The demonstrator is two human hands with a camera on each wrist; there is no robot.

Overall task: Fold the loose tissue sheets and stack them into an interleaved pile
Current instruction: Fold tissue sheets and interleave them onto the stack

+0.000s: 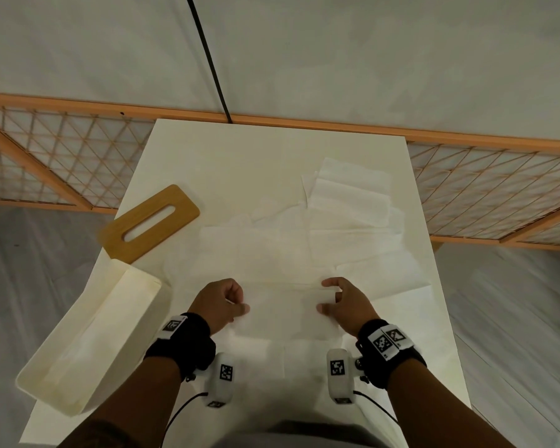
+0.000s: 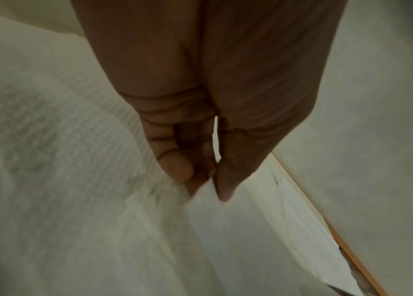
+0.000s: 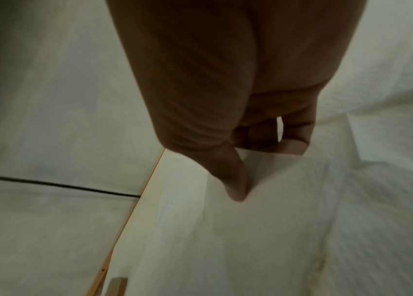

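head view high, looking down, wrist views close (sharing tissue [image 1: 278, 318])

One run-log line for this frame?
left hand: pinches tissue sheet | right hand: grips same sheet | folded pile: far right | box: left

A: The head view is soft and even, with the white surface [image 1: 272, 150] nearly washed out, so the tissue sheets [image 1: 349, 195] barely stand apart from it.

B: Its edges bow. Both wrist views are dim, grainy and smeared, and the left hand [image 2: 200, 100] is shadowed.
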